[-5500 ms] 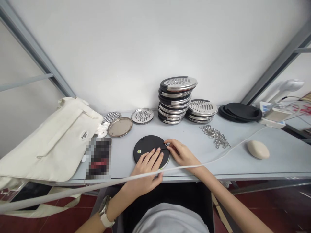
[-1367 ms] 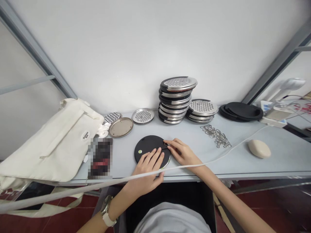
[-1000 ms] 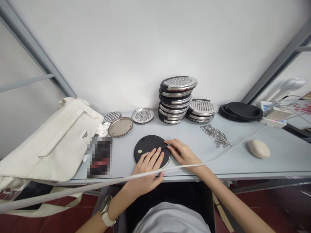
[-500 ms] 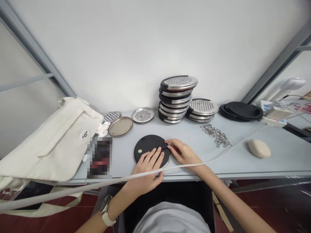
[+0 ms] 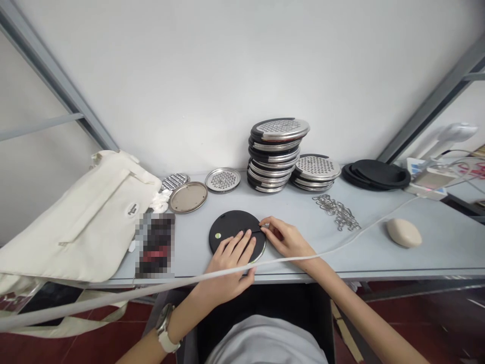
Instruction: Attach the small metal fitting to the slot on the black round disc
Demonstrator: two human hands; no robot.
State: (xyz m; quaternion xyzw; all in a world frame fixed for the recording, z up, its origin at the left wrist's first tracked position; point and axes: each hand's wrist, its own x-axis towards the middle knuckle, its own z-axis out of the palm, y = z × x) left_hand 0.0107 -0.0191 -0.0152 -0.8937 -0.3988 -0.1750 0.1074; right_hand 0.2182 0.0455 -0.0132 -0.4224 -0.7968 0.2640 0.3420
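Observation:
A round black lid-like disc [image 5: 235, 222] with a small green-and-white sticker lies near the front edge of the table. Flat across its lower part rests my left hand [image 5: 235, 255], fingers stretched out and pressing on it. At the disc's right rim, beside a slit, my right hand [image 5: 286, 237] pinches a small metal clip, mostly hidden by the fingertips. Loose metal clips [image 5: 337, 212] lie in a pile further right.
Behind stand a tall stack of round graters [image 5: 275, 162] and a lower stack [image 5: 316, 172]. Black discs [image 5: 377, 174] lie at the right, near a beige oval object [image 5: 404, 232]. Metal discs [image 5: 188, 197] and a cream bag [image 5: 87, 222] are left. A white cable [image 5: 166, 287] crosses in front.
My right fingertips have shifted very slightly at the disc's rim, and less of the metal clip shows. My left hand stays in place on the disc.

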